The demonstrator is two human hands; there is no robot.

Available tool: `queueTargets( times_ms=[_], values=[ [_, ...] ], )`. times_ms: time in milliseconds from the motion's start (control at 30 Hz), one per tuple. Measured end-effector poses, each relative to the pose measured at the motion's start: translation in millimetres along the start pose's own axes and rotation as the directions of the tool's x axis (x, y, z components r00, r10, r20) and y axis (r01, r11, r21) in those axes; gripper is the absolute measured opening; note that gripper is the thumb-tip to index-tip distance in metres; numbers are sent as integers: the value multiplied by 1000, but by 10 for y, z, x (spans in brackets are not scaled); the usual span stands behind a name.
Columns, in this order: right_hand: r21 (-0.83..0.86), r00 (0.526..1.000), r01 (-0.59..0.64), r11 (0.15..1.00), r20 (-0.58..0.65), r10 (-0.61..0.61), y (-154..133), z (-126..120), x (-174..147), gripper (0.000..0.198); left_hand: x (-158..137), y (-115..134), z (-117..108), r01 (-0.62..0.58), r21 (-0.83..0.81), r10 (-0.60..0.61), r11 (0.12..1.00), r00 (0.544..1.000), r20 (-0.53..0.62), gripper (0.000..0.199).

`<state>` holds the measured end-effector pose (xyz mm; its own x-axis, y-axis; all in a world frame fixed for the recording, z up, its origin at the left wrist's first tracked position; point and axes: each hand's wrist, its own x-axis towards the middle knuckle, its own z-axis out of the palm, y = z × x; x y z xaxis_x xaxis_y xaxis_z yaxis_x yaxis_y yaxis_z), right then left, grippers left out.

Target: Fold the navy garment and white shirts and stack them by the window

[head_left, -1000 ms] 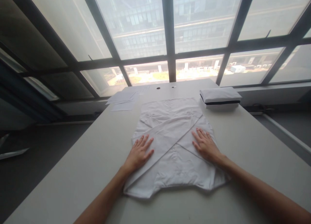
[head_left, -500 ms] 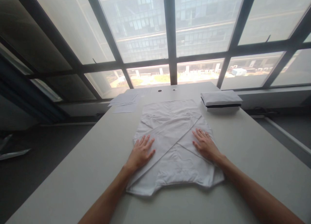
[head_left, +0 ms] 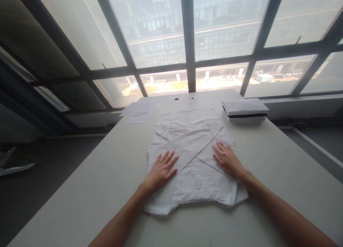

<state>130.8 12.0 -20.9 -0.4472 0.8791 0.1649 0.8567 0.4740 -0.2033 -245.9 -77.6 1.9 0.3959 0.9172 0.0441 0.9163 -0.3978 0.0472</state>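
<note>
A white shirt [head_left: 187,136] lies flat on the white table, its sleeves folded across the body and crossing near the middle. Spread over the left folded sleeve is my left hand [head_left: 162,170], palm down with the fingers apart. My right hand [head_left: 227,159] rests flat on the shirt's right side, fingers stretched out too. Neither hand grips the cloth. Small wrinkles run across the shirt's upper part and along its near edge. Part of each folded sleeve is hidden beneath my hands and forearms.
On the table [head_left: 88,189], a stack of folded cloths [head_left: 245,109], white with a dark layer, stands at the far right. Several loose paper sheets [head_left: 138,111] lie at the far left. Beyond the table's far edge rise large windows with dark frames [head_left: 189,43].
My left hand has slid a little to the right across the shirt. My right hand stays almost where it was.
</note>
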Motion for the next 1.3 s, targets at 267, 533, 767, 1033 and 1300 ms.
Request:
queueTargets(
  times_ms=[267,533,767,1033,1300],
  values=[
    [41,1000,-3,999,13,2,12,6,6,53,9,13,-13,22,-1,-22,1000,999,35,61],
    [56,1000,-12,998,21,11,11,4,17,54,15,16,-35,33,5,-33,999,998,45,60],
    [59,1000,-20,998,22,19,4,2,17,54,19,24,-55,42,-2,-41,999,997,71,60],
    [50,1000,-18,999,23,17,2,-2,15,53,13,0,-24,32,-12,-31,999,998,49,60],
    [54,1000,-20,998,17,19,-13,-29,11,53,15,-15,-4,23,-8,-23,1000,1000,20,59]
  ],
)
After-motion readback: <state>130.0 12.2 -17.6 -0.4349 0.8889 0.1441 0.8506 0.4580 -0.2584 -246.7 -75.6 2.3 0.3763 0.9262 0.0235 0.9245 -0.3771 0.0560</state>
